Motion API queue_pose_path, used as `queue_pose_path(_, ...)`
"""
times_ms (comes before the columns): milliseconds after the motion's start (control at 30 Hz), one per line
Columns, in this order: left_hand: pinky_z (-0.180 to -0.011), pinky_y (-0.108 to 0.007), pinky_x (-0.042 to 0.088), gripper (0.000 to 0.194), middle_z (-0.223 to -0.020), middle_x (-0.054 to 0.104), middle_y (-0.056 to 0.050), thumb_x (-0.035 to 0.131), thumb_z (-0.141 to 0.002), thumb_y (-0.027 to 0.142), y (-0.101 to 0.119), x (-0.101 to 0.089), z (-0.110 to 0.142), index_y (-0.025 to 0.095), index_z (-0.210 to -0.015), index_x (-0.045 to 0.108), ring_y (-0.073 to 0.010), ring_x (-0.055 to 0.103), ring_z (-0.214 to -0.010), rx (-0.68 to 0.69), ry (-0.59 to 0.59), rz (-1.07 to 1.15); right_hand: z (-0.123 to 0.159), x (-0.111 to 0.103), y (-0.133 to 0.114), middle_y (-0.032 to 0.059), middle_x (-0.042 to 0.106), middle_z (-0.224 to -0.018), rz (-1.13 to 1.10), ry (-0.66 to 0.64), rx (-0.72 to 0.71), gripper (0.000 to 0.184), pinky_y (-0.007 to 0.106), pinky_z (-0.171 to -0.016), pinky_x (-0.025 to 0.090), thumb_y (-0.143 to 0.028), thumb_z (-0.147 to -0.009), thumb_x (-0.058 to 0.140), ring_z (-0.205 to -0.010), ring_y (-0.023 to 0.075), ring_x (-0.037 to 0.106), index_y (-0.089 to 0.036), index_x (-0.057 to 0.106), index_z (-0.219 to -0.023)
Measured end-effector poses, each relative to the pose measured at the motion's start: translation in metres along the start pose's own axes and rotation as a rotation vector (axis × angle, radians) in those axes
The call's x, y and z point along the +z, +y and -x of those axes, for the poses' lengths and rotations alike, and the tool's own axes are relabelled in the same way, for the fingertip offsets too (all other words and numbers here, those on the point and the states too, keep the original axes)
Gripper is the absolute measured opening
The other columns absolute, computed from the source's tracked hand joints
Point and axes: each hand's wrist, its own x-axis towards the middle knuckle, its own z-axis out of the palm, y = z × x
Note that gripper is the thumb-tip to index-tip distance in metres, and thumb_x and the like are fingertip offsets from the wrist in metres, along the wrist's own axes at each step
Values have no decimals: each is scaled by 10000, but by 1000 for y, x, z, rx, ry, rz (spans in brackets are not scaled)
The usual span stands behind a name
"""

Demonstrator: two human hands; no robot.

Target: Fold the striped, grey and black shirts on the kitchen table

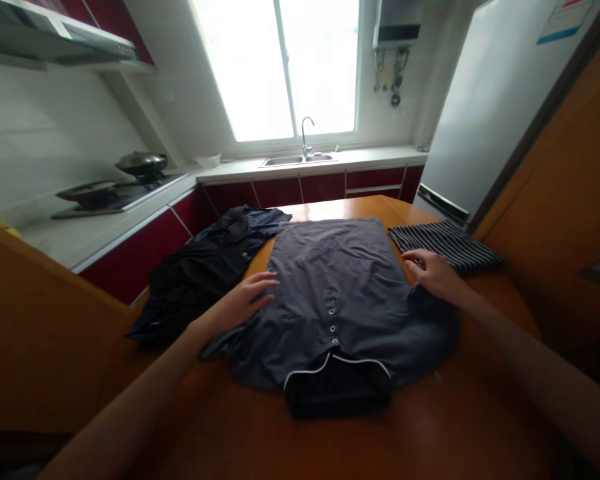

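Note:
A dark grey polo shirt [337, 267] lies spread face up on the wooden table, its black collar [337, 393] with white piping towards me. Several light buttons run down its placket. My left hand [247, 300] is at the shirt's left side edge, just above the sleeve, fingers apart and holding nothing visible. By the opposite edge, above the right sleeve, is my right hand [433, 273], its thumb and forefinger apart. Whether its lower fingers touch the sleeve is hidden.
Dark clothes [205, 267] lie heaped on the table's left. A folded black-and-white striped cloth [445, 243] lies at right. Beyond the wooden table [350, 447] are a sink [285, 161], a stove with pans [143, 163] and a fridge [485, 100].

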Motion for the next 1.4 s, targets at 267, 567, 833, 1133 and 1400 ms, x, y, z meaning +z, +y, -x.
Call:
queue_pose_path(267, -1084, -419, 500, 387, -1368, 616, -51, 711, -875, 428, 27, -5, 133, 375, -1258, 700, -282, 593, -1250, 2, -35, -94, 106, -34, 80, 145, 770, -925, -82, 114, 501, 326, 379, -776, 570, -419, -752, 675, -862, 295, 737, -167, 729, -952)
queue_pose_path(567, -942, -322, 531, 333, -1102, 672, -79, 430, -986, 234, 40, 12, 138, 262, -1116, 736, -207, 652, -1016, -2, 28, -142, 106, -5, 57, 31, 685, -679, -88, 109, 425, 527, 316, -590, 511, -303, -696, 637, -641, 238, 691, -148, 644, -1200)
queue_pose_path(833, -814, -262, 519, 325, -1023, 654, -59, 422, -954, 158, 84, 1, 155, 239, -1065, 717, -162, 648, -853, 21, -99, -59, 127, -53, 65, 84, 699, -759, -9, 239, 423, 389, 378, -620, 523, -384, -712, 597, -691, 281, 686, -220, 669, -1057)
queue_pose_path(1133, -759, -252, 484, 183, -911, 711, -22, 586, -893, 236, 129, -15, 161, 269, -935, 761, -185, 669, -822, -99, -452, 46, 184, -76, 75, 71, 691, -707, 154, 41, 467, 277, 423, -593, 513, -404, -662, 635, -640, 305, 675, -266, 689, -895)
queue_pose_path(1400, -1060, -426, 439, 388, -1258, 659, -105, 530, -942, 441, 66, 6, 111, 235, -1236, 675, -294, 600, -1171, -268, 185, -82, 169, -46, 25, 172, 707, -1069, 462, 18, 168, 391, 486, -832, 543, -487, -898, 490, -987, 362, 671, -235, 697, -1113)
